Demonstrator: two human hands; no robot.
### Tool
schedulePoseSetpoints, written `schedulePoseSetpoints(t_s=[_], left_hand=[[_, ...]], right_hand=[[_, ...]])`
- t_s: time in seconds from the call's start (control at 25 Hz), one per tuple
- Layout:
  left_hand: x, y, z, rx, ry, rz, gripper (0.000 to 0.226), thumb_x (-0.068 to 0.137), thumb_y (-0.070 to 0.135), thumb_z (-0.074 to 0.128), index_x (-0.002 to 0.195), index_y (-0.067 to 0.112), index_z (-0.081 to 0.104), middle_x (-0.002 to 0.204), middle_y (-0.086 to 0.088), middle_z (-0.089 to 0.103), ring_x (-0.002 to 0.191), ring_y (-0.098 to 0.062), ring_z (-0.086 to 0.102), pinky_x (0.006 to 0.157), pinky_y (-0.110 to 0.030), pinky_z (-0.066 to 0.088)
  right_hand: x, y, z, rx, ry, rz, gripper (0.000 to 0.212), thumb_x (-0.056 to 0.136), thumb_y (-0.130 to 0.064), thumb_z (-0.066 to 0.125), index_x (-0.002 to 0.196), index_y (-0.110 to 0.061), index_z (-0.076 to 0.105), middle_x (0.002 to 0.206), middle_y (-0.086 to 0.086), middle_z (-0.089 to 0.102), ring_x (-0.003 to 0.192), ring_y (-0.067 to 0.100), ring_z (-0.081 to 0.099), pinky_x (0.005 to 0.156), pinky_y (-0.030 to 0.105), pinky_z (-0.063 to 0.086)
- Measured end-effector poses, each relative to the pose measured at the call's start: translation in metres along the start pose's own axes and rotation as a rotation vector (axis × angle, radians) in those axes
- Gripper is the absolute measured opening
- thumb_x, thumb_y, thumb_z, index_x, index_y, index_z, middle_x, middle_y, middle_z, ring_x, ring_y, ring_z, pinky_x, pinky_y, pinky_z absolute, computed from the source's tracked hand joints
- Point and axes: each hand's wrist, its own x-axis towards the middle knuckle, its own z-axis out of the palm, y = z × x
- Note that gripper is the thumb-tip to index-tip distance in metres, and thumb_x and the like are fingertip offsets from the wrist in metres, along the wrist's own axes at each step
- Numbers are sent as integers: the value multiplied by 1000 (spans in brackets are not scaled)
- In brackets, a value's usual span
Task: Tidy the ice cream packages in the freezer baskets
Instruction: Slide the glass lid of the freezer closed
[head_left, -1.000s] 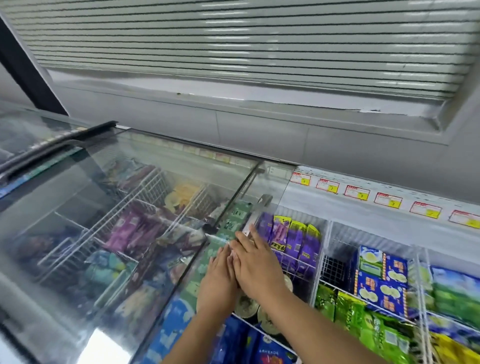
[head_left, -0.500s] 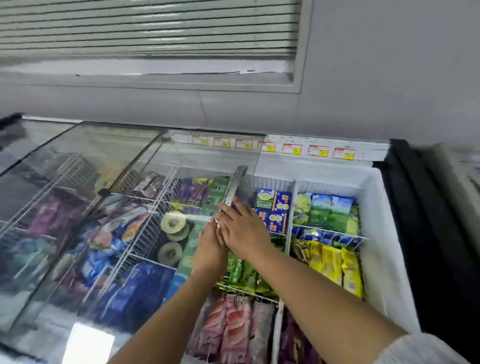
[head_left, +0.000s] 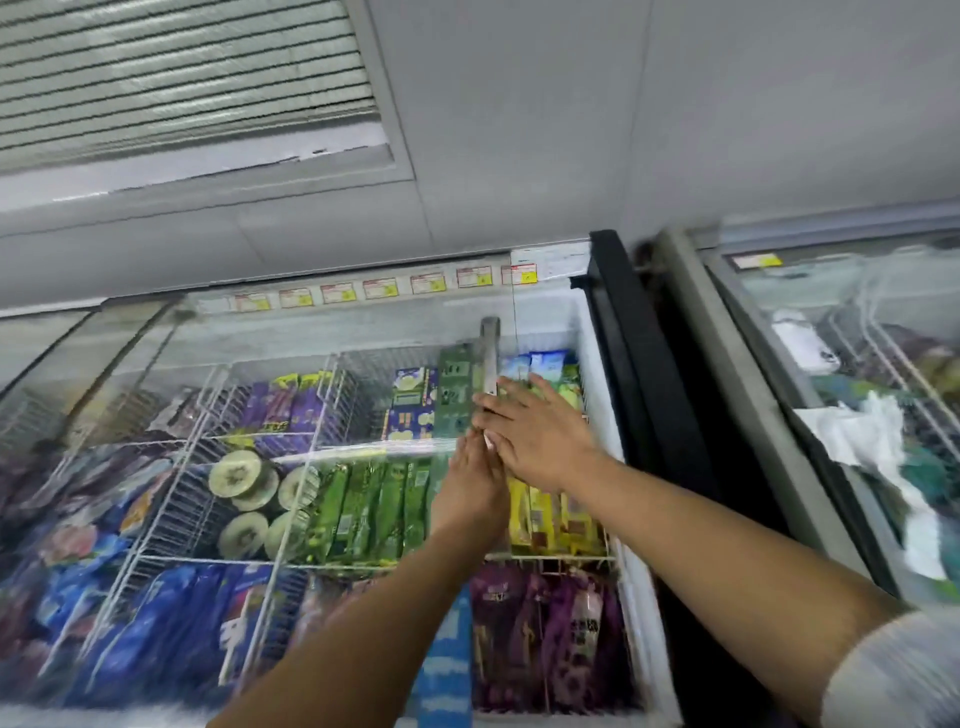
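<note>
A chest freezer with white wire baskets (head_left: 291, 514) holds ice cream packages: green bars (head_left: 363, 512), yellow bars (head_left: 545, 514), purple packs (head_left: 550, 639), blue bags (head_left: 171, 623) and round tubs (head_left: 241, 478). A sliding glass lid (head_left: 208, 405) covers most of it. Its metal handle strip (head_left: 489, 358) stands near the freezer's right end. My left hand (head_left: 475, 483) and my right hand (head_left: 535, 441) lie side by side with flat fingers pressing on the lid's edge at that handle. The view is blurred.
The freezer's black right rim (head_left: 639, 374) borders a second glass-topped freezer (head_left: 857, 395) at the right. Price tags (head_left: 384, 288) line the back rim below a grey wall. A window with blinds (head_left: 171, 78) is above left.
Both hands have pushed the glass lid to the right, from the middle of the freezer nearly to its right end. The open gap has shrunk to a narrow strip. The view swung right.
</note>
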Motion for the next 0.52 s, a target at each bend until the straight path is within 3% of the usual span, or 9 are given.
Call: schedulePoseSetpoints(t_s=[0.12, 0.24, 0.36, 0.52], left_hand=[[-7, 44, 24, 70, -79, 120, 51, 105, 26, 19, 153, 10, 8, 161, -5, 7, 146, -22, 17, 116, -33, 16], [-10, 77, 45, 101, -141, 180, 51, 105, 24, 16, 152, 8, 2, 161, -3, 0, 147, -13, -2, 118, -25, 2], [-9, 101, 58, 85, -212, 212, 52, 105, 28, 13, 153, 9, -1, 161, -3, -5, 147, -11, -7, 115, -22, -6], [-7, 108, 60, 100, -304, 219, 55, 105, 29, 14, 152, 9, -4, 160, -4, -11, 147, -15, -11, 116, -24, -7]], right_hand=[[-39, 45, 4, -68, -5, 50, 50, 103, -39, 13, 150, -32, 31, 160, -13, 18, 149, 17, 5, 119, 45, -3], [-65, 77, 10, -116, -16, 89, 66, 94, -40, 1, 145, -30, 41, 156, -12, 29, 148, 17, 14, 118, 46, 0], [-85, 102, 10, -145, -19, 154, 56, 96, -37, 18, 125, -29, 64, 142, -9, 52, 138, 19, 40, 114, 49, 15], [-95, 113, 11, -161, -6, 146, 48, 96, -37, 26, 120, -31, 67, 137, -10, 57, 133, 19, 47, 111, 49, 20]])
